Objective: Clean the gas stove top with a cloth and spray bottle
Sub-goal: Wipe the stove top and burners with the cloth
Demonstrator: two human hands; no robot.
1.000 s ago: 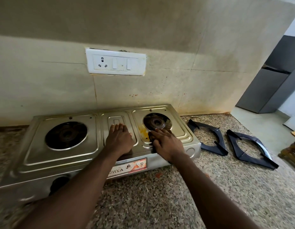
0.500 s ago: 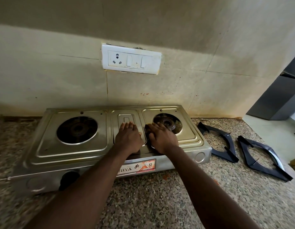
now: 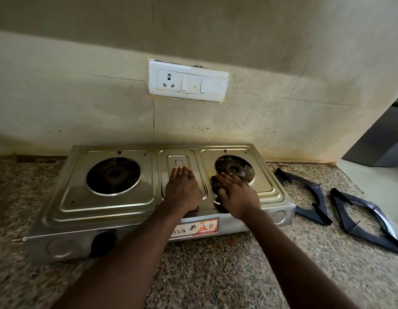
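Note:
The steel two-burner gas stove (image 3: pixel 109 204) sits on a speckled counter, with its pan supports off. My left hand (image 3: pixel 182 190) rests flat on the raised centre panel, fingers straight and together. My right hand (image 3: pixel 236 195) lies fingers-forward on the right tray, at the front left of the right burner (image 3: pixel 234 169). It presses on a dark cloth (image 3: pixel 213 182) that peeks out beside the fingers. The left burner (image 3: pixel 113 175) is uncovered. No spray bottle is in view.
Two dark pan supports (image 3: pixel 310 211) (image 3: pixel 369 238) lie on the granite counter (image 3: pixel 216 275) right of the stove. A white socket plate (image 3: pixel 188 83) hangs on the stained wall behind. A grey cabinet (image 3: pixel 380 141) stands at the far right.
My right hand has slid left across the right tray, from below the burner to its front-left corner, covering the yellow stain. My left hand has stayed on the centre panel. The view shifted.

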